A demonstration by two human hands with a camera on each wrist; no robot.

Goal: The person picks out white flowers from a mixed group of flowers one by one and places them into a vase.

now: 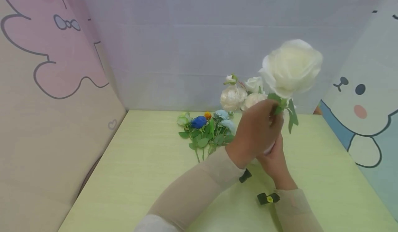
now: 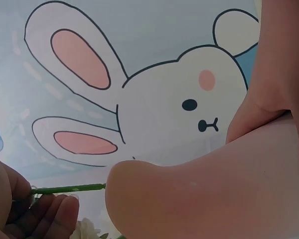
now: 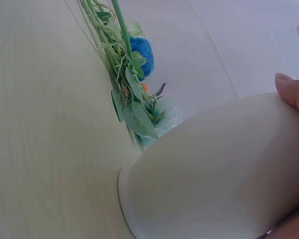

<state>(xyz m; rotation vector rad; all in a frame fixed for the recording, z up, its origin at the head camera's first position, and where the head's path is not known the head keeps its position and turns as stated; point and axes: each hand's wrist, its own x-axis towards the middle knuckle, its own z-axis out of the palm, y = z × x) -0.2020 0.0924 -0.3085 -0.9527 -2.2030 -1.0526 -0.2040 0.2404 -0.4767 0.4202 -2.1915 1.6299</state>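
Note:
In the head view my left hand is raised, with a large white rose standing above its fingers. The left wrist view shows that hand pinching a thin green stem, whose end meets the rim of a pale vase in this view. My right hand grips the side of the vase, and its thumb shows on the smooth wall in the right wrist view. The vase stands upright on the table, mostly hidden by my hands in the head view. Several cream and white flowers show behind my left hand.
Left of the vase, a blue flower, a pale green flower, a small orange one and light blue ones lie on the yellow table. Cartoon-printed cloth panels enclose the table's sides.

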